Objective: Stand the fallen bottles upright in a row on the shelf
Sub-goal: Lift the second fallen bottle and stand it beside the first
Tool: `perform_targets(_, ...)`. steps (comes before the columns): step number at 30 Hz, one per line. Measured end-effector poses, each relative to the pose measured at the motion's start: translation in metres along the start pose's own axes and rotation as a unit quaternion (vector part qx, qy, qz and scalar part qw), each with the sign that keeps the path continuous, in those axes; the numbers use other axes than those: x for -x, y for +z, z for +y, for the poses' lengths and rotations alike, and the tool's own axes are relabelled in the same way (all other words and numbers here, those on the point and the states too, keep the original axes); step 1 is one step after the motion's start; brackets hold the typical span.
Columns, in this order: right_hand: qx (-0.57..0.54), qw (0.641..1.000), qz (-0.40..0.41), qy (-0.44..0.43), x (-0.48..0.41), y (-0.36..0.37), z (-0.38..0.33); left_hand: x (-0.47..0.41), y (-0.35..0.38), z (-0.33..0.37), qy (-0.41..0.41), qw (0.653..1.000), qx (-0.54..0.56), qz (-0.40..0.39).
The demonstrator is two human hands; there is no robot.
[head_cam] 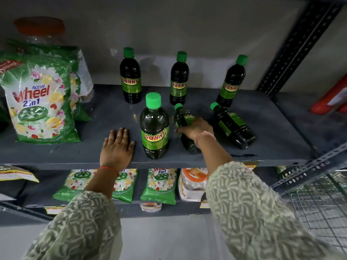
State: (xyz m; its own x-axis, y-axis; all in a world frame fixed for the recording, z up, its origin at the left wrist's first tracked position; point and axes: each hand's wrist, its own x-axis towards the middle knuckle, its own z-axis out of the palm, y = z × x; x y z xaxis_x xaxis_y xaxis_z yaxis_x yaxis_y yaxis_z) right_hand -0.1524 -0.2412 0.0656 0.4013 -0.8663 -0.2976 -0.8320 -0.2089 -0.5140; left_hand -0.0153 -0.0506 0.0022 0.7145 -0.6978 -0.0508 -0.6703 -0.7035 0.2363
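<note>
Six dark bottles with green caps and green "SUNNY" labels are on the grey shelf (105, 117). Three stand at the back: one at the left (130, 76), one in the middle (178, 78), one at the right (231, 81). A fourth bottle (155, 126) stands near the front edge. Two lie on their sides, caps pointing back left: a middle one (183, 117) and a right one (232, 126). My right hand (195, 128) is wrapped over the middle fallen bottle. My left hand (117, 147) rests flat on the shelf, left of the front bottle, holding nothing.
Green "Wheel" detergent bags (41, 102) stand at the shelf's left. A perforated steel upright (298, 44) bounds the right side, with a red pack (330, 100) beyond it. The lower shelf holds more detergent packs (159, 184). A wire basket (319, 203) sits at lower right.
</note>
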Motion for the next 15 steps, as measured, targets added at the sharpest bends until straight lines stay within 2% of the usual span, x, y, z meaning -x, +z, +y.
perform_targets(1,-0.028,0.999,0.019,-0.016,-0.004,0.002,0.0,0.0,0.001,0.0,0.0,1.0,-0.002,0.002)
perform_targets(3,-0.115,0.983,0.127,-0.063,-0.009,0.007,0.002,0.0,0.001,0.001,-0.001,1.0,-0.002,0.007)
perform_targets(5,-0.216,0.941,0.223,-0.132,-0.006,0.013,0.005,0.0,0.001,0.001,-0.004,1.0,-0.004,0.01)
perform_targets(6,-0.255,0.922,0.241,-0.16,-0.004,0.018,0.009,0.0,0.001,0.0,-0.004,1.0,-0.007,0.01)
perform_targets(8,-0.294,0.903,0.247,-0.191,-0.002,0.028,0.016,0.0,0.002,0.0,-0.005,1.0,-0.012,0.01)
perform_targets(15,-0.338,0.9,0.184,-0.203,-0.011,0.029,0.032,0.001,0.0,0.002,-0.009,1.0,-0.01,0.011)
